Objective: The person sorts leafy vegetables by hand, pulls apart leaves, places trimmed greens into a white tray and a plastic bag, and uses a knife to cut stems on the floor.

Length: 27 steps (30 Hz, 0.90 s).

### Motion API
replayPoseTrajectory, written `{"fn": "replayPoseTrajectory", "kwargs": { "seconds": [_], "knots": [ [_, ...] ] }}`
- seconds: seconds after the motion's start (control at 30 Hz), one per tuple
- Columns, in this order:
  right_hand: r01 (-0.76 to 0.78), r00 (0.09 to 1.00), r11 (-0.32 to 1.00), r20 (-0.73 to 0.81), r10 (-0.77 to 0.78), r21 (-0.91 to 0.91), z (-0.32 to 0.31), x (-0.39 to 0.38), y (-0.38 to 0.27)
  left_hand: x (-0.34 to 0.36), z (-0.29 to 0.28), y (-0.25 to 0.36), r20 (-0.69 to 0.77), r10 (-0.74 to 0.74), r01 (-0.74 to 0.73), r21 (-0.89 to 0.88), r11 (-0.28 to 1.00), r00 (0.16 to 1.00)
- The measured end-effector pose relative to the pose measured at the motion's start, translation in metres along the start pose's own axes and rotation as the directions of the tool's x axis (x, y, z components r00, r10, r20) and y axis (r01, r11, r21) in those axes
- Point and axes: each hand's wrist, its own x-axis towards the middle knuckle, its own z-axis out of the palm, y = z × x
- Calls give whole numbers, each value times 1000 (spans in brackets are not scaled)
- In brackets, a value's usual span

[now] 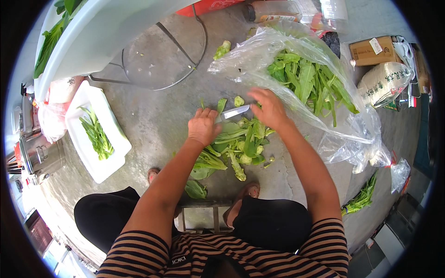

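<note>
My left hand (203, 126) is closed around the handle of a knife (235, 112), whose blade points right. At the tip of the blade is my right hand (270, 109), its fingers apart and nothing visible in them. Beneath and nearer to me lies a pile of leafy green trimmings (241, 146) on the concrete floor, with leaves and pale stem ends. A loose leaf (221, 105) and a small cut stem end (238, 101) lie just beyond the blade. Right of my right hand, a clear plastic bag (250, 55) lies open with green leaves (301, 78) in it.
On the left, a white tray (118, 160) holds a bunch of greens (96, 134). A large white tub (111, 37) with leaves overhangs the upper left, near a metal ring stand (204, 51). Another green bunch (364, 197) lies at right. A cardboard box (371, 52) stands far right.
</note>
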Motion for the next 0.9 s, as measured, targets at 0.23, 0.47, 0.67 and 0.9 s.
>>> {"fn": "replayPoseTrajectory", "kwargs": {
  "seconds": [0.23,0.47,0.67,0.9],
  "knots": [
    [-341,924,825,-3,383,451,3,97,-7,-1,-28,8,135,42,-5,-258,966,990],
    [-93,966,978,220,134,-187,29,147,-25,-23,-18,-45,307,-83,285,-704,650,948],
    [11,970,912,225,89,-410,58,133,-23,-28,-13,-98,109,-440,410,-608,680,892],
    [170,979,981,132,-156,-97,25,-10,-17,-46,-34,-103,-335,-280,367,236,900,900]
  ]
}}
